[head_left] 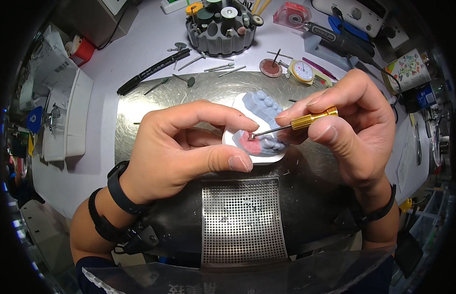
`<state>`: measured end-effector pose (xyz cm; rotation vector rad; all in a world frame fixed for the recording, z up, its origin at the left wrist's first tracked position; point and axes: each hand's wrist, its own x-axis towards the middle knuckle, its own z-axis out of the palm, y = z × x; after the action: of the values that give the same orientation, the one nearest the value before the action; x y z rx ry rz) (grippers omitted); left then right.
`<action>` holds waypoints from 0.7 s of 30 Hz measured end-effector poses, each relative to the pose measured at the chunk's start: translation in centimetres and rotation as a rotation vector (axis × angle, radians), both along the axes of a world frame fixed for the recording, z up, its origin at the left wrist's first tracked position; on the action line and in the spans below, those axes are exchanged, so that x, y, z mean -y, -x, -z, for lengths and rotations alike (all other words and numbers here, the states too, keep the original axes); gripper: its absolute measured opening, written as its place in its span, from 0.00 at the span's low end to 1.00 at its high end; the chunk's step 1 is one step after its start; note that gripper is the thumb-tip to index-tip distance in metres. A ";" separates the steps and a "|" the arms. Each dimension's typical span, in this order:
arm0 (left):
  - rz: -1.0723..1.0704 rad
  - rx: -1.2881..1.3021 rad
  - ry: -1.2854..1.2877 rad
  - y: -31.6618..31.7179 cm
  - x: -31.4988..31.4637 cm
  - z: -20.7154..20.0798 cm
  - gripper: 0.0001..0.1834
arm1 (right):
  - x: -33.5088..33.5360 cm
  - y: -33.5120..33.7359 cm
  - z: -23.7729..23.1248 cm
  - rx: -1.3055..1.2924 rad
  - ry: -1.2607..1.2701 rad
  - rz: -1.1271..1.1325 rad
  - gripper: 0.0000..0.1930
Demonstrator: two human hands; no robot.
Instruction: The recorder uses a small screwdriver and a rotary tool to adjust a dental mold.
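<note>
A dental model [263, 105] with grey teeth on a white base stands over the front part of the metal sheet. My left hand [176, 139] grips its left side, with the index finger over the top and the thumb along the near edge. A pink gum-coloured section [248, 145] carries a small metal part [251, 136]. My right hand [358, 130] pinches the gold ribbed handle of a small screwdriver [314, 119] between thumb and fingers. Its thin shaft slants down to the left, and the tip meets the metal part. The fingertips behind the model are partly hidden.
A perforated metal plate [243, 220] lies in front of the model. Beyond it are a black marker [153, 72], loose burs, a round bur holder [222, 34], a dial gauge [301, 71] and a handpiece [331, 36]. A white bin [71, 117] stands at left.
</note>
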<state>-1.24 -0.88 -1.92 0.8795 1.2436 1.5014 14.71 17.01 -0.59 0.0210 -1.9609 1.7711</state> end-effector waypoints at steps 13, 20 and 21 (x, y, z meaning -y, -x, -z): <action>-0.074 -0.358 -0.004 0.0 0.2 0.5 0.18 | 0.2 0.1 -1.0 -0.123 -0.855 0.204 0.07; -0.106 -0.622 -0.075 -0.6 0.1 0.2 0.15 | 1.1 -0.4 -0.7 0.112 -0.849 0.150 0.09; -0.107 -0.622 -0.075 -0.5 0.2 0.1 0.15 | 1.3 -0.3 -0.6 0.055 -0.865 0.166 0.10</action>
<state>-0.69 -1.04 -2.06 1.4163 1.7050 1.4082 15.05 15.67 0.04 0.0954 -2.5263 0.7245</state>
